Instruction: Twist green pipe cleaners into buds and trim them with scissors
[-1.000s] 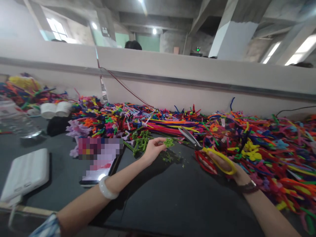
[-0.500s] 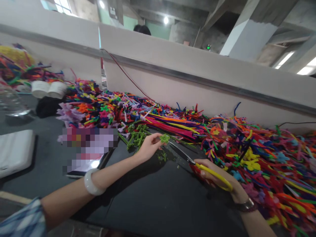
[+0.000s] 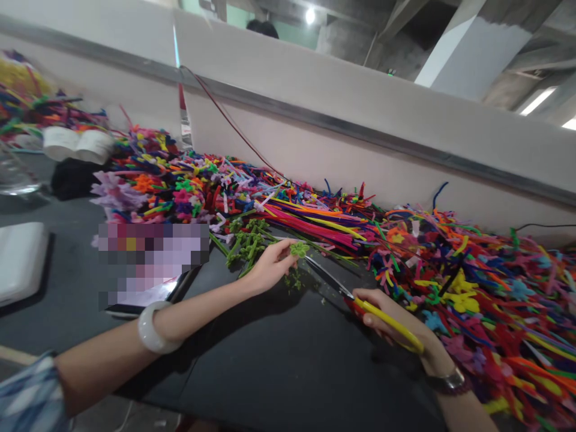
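Since the earlier frame, the scissors (image 3: 360,304) have swung down, and their blades now aim at the small green pipe-cleaner sprig (image 3: 299,249) instead of pointing up past it. The view has also tilted further.

The left hand (image 3: 272,267) is narrowly closed, pinching the sprig between thumb and fingers. The sprig sits just past the fingertips, and the scissor tips lie just beside it. The right hand (image 3: 391,321) is wrapped around the yellow and red handles, and the blades look nearly shut, though the exact gap is hard to tell.

Green clippings (image 3: 293,281) lie on the black worktop (image 3: 270,375) directly below the sprig. A bunch of finished green pipe-cleaner pieces (image 3: 246,245) lies just to the left of the sprig, and a long band of pink and yellow pipe cleaners (image 3: 310,219) runs behind it. Large, colourful heaps of pipe-cleaner shapes (image 3: 477,300) spread to the right of the sprig.

Further left of the sprig are a phone (image 3: 153,270), blurred out, and a white box (image 3: 20,261). A white bangle (image 3: 150,327) circles the left wrist, and a watch (image 3: 452,381) sits on the right. Well behind the sprig stands a pale partition (image 3: 315,114), with a red cord (image 3: 229,114) draped down it and another person's dark hair (image 3: 261,27) showing above.
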`<state>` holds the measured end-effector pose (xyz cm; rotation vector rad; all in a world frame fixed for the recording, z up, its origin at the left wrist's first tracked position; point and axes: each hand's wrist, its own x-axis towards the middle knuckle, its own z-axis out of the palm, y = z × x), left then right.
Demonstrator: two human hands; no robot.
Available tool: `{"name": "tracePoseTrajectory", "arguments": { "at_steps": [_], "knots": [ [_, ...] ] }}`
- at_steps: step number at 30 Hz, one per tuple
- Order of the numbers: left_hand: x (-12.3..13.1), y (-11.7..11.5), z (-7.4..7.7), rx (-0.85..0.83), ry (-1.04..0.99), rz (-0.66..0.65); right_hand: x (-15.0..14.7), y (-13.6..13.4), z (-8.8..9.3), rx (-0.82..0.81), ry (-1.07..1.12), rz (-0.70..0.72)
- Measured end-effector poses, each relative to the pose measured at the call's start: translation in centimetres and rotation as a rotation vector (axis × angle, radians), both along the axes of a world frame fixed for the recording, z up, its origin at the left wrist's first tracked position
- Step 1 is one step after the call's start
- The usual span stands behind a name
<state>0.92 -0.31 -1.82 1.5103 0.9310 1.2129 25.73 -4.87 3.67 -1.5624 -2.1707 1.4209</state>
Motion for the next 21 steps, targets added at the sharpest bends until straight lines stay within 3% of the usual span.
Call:
{"name": "tracePoseTrajectory", "arguments": {
  "at_steps": [9, 21],
  "knots": [
    [-0.2, -0.2, 0.3, 0.064, 0.096, 0.027, -0.1, -0.2, 0.2, -0.003, 0.022, 0.030],
    [-0.3, -0.8, 1.1, 0.068, 0.125, -0.045, -0.1, 0.0, 0.3, -0.019, 0.042, 0.061]
  ]
}}
